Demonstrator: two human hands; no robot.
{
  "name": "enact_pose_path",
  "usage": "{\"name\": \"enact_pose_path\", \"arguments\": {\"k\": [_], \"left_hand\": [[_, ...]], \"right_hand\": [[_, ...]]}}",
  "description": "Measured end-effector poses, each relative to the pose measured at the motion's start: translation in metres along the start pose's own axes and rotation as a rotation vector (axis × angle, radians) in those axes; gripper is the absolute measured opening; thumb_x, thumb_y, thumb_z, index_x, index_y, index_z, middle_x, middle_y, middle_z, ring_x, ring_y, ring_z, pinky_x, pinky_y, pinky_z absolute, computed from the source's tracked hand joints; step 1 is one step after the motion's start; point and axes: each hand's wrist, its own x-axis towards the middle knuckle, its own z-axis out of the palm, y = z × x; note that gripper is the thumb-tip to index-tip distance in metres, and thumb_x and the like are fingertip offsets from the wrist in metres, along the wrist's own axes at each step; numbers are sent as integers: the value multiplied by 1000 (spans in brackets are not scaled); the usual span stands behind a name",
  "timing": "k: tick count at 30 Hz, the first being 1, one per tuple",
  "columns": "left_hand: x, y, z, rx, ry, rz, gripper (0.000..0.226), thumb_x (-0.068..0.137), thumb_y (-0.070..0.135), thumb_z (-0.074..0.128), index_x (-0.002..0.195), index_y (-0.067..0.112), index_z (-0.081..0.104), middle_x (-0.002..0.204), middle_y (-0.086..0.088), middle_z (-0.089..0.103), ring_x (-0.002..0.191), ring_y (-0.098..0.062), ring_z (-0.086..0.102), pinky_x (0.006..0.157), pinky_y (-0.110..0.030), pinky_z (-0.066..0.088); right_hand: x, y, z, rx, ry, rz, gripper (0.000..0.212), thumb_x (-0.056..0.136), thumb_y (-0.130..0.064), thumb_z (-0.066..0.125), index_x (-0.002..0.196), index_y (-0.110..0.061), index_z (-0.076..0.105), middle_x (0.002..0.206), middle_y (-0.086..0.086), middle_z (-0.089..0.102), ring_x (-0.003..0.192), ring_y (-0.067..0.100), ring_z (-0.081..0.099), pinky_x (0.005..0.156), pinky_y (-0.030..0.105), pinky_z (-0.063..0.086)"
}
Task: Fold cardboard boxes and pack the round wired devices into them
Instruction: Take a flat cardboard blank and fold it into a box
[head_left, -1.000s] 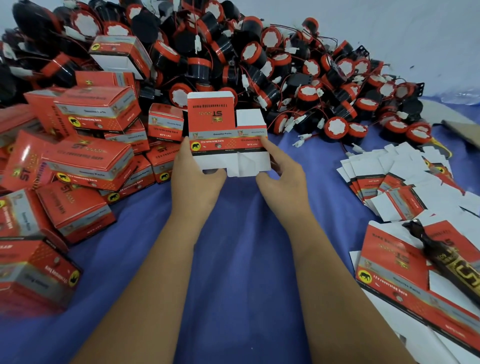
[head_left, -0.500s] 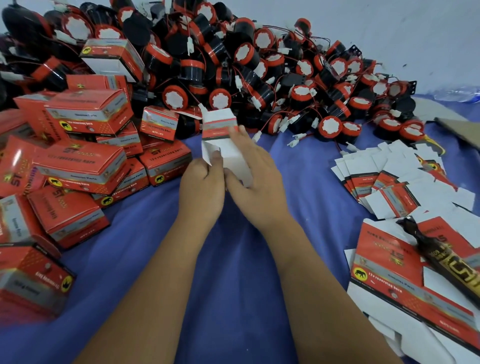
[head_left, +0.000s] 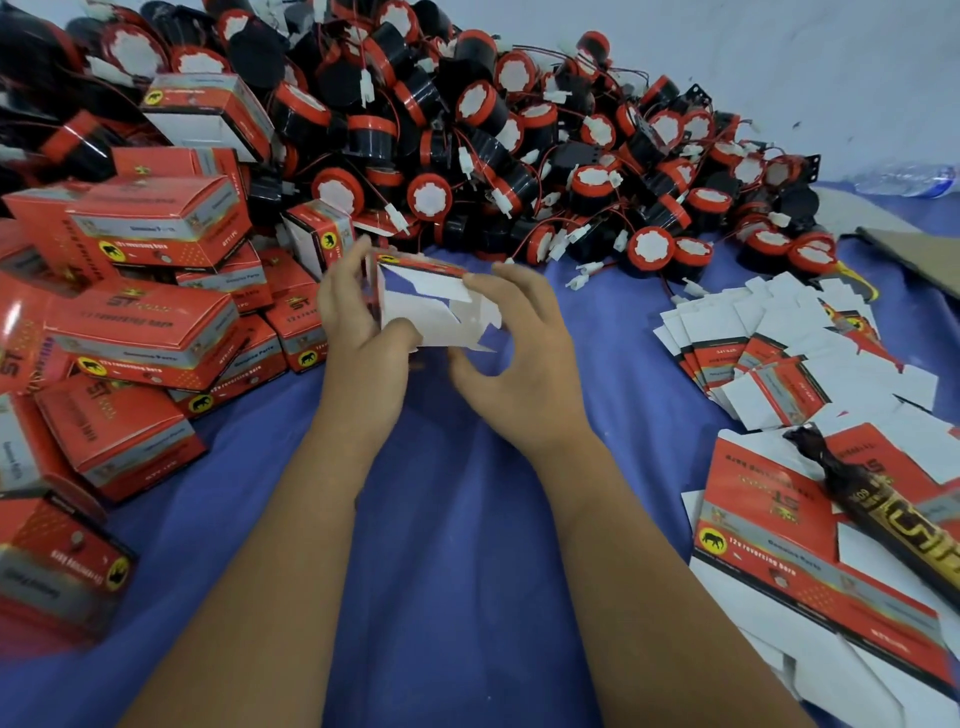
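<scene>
A small red and white cardboard box (head_left: 423, 306) is half formed, its white inner flaps facing me above the blue cloth (head_left: 457, 519). My left hand (head_left: 358, 332) grips its left side, thumb under the lower edge. My right hand (head_left: 519, 353) holds the right side, fingers curled over the top flap and thumb below. A big heap of round black and red wired devices (head_left: 467, 145) lies just beyond the box.
Folded red boxes (head_left: 135, 332) are stacked at the left. Flat box blanks (head_left: 779, 358) fan out at the right, with larger blanks (head_left: 810, 561) and a dark wrapped stick (head_left: 883, 514) nearer me. A brown cardboard sheet (head_left: 914, 254) lies far right.
The flat blank held up between both hands has been opened into a box shape and turned, so its white inside and flaps now face me. The view has shifted slightly.
</scene>
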Motion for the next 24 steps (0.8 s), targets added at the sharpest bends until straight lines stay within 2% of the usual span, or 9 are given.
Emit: {"name": "enact_pose_path", "arguments": {"k": [2,4,8,10,13,16,20,22,24], "left_hand": [[-2,0,1,100,-32,81,79,79,0,45,133,56,32,162,8,1,146,-9,19,102,-24,46],[-4,2,1,138,-62,127,72,77,6,45,134,50,37,163,12,-9,148,-3,10,107,-19,40],[-5,1,-6,81,-196,155,63,82,33,56,140,34,34,165,8,4,151,-12,15,118,-40,33],[-5,-1,-10,99,-257,155,69,80,47,63,140,48,29,163,14,12,149,-6,18,115,-35,37],[-4,-2,-14,172,-172,176,57,82,47,67,128,60,37,149,20,32,138,0,36,97,-20,47],[-1,0,-14,226,-73,220,42,91,46,58,120,69,38,134,38,38,130,10,39,104,-24,43],[-3,0,-12,221,-133,230,59,84,55,63,133,63,32,138,47,28,138,11,27,112,-28,33],[-3,-2,-9,237,-172,224,71,82,51,70,142,52,32,142,39,30,138,10,29,107,-22,36],[-3,-4,-7,313,-190,247,70,86,41,74,145,42,37,144,22,37,136,5,34,107,-27,41]], "right_hand": [[0,-1,0,6,-7,-53,51,72,-13,69,123,-13,59,135,0,51,126,14,48,88,7,39],[-1,-2,-1,55,-5,-65,50,72,-11,68,121,-12,58,128,-6,53,124,12,50,87,11,44],[-2,-4,-4,183,44,67,59,75,-11,67,130,-24,51,113,-23,59,105,0,58,84,16,47],[0,-4,-7,217,101,131,71,78,-10,69,140,-28,41,107,-19,64,97,2,62,84,17,49],[2,-3,-11,268,172,191,76,80,-10,71,146,-24,35,100,-9,68,86,9,64,82,23,53],[5,-5,-13,380,224,269,69,82,-10,74,141,-26,43,106,-6,70,95,4,65,83,15,49],[6,-10,-11,530,189,327,55,87,-7,70,137,-19,51,125,-8,63,117,-2,56,94,14,46],[5,-13,-8,580,156,338,61,88,-9,63,143,-25,44,138,-4,54,127,6,49,104,24,44],[3,-17,-4,623,130,329,72,84,-11,55,149,-33,32,145,6,45,137,23,40,111,45,39]]}}
